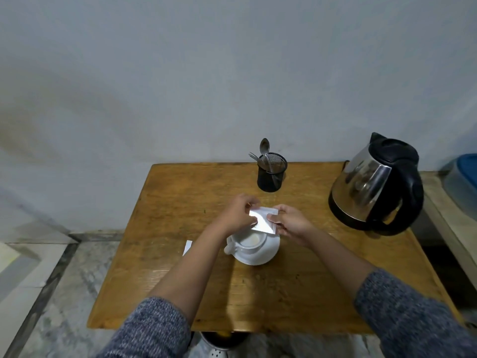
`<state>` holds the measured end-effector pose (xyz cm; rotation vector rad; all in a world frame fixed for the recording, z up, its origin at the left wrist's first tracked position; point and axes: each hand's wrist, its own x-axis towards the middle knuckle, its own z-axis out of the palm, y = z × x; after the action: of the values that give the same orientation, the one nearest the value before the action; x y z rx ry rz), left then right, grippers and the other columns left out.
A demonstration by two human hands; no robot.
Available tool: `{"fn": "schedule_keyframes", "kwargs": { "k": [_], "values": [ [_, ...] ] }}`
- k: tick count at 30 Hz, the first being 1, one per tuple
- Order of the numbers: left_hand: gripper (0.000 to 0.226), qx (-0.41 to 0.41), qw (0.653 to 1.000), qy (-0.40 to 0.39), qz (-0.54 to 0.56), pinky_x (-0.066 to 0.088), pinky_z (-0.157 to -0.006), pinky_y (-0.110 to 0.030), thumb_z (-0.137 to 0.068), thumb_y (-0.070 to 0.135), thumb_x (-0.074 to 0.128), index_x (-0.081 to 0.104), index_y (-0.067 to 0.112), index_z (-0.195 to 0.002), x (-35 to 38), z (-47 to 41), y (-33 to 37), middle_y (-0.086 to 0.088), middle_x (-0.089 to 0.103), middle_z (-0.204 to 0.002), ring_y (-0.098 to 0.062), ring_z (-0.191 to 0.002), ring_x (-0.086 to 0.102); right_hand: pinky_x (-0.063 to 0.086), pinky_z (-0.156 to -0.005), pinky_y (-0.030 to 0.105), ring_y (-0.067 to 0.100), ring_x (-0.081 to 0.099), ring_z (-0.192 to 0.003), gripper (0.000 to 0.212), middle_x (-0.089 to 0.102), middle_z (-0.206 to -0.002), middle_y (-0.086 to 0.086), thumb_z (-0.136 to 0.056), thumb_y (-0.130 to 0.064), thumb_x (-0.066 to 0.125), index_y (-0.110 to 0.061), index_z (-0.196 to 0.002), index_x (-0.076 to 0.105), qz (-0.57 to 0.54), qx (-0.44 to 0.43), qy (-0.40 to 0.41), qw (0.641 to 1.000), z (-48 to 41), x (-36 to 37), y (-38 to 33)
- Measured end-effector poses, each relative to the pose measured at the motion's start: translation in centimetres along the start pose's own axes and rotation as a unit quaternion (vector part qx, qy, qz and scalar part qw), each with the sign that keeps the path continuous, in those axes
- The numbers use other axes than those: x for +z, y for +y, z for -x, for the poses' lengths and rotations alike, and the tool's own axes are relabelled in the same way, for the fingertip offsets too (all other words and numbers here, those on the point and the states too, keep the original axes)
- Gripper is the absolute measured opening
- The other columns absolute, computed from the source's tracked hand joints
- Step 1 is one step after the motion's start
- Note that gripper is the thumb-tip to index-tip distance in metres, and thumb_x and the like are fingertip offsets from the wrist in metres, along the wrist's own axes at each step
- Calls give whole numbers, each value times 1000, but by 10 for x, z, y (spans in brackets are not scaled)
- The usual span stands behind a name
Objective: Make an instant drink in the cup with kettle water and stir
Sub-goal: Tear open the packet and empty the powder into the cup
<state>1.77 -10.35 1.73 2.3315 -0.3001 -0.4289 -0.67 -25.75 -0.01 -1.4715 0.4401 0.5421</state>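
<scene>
Hands pinch a white sachet [263, 220] just above the cup [249, 241]: left hand [238, 215] clamps its left edge, right hand [290, 223] its right edge. Cup sits on a saucer [268, 254] mid-table [180, 197], seemingly holding pale powder. Kettle [374, 184] stands far right; spoon [264, 148] upright in the holder [271, 174].

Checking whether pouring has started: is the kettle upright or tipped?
Upright. The kettle stands on the table, lid down, apart from both hands, which hold the sachet over the cup.
</scene>
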Motion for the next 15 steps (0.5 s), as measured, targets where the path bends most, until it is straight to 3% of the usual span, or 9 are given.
{"fn": "schedule_keyframes", "kwargs": {
  "k": [3, 6, 10, 12, 15],
  "values": [
    [35, 3, 999, 5, -39, 43, -87, -25, -78, 0, 65, 63, 9, -112, 4, -2, -7, -9, 59, -118, -23, -107, 55, 40, -41, 14, 10, 51, -59, 8, 56, -75, 2, -93, -5, 54, -9, -100, 54, 152, -35, 23, 987, 0, 0, -4],
    [28, -8, 999, 26, -29, 45, -89, -27, -81, 5, 65, 65, 8, -109, 6, -2, -13, -8, 61, -113, -21, -103, 57, 36, -50, 21, 10, 46, -60, 7, 50, -71, -2, -92, -9, 56, -12, -97, 54, 270, -83, 25, 959, -7, 3, -6],
    [17, -22, 999, 41, -21, 43, -75, -25, -83, 13, 65, 68, 7, -99, 8, 0, -18, -6, 63, -94, -15, -86, 55, 32, -53, 23, 8, 41, -61, 14, 43, -70, -5, -91, -13, 58, -22, -88, 48, 396, -135, 22, 908, -14, 11, -13],
    [12, -27, 999, 38, -27, 42, -70, -26, -83, 11, 63, 68, 6, -92, 8, 4, -21, -5, 61, -88, -18, -83, 54, 34, -54, 24, 12, 45, -66, 10, 47, -76, -3, -91, -9, 54, -19, -88, 52, 460, -151, 10, 875, -13, 16, -16],
    [15, -23, 998, 41, -42, 41, -67, -27, -82, 8, 60, 68, 8, -94, 9, 9, -28, -5, 61, -86, -19, -79, 55, 43, -64, 36, 25, 54, -84, 16, 58, -97, 8, -88, -5, 49, -10, -103, 56, 550, -180, -6, 816, -8, 23, -19]
  ]
}}
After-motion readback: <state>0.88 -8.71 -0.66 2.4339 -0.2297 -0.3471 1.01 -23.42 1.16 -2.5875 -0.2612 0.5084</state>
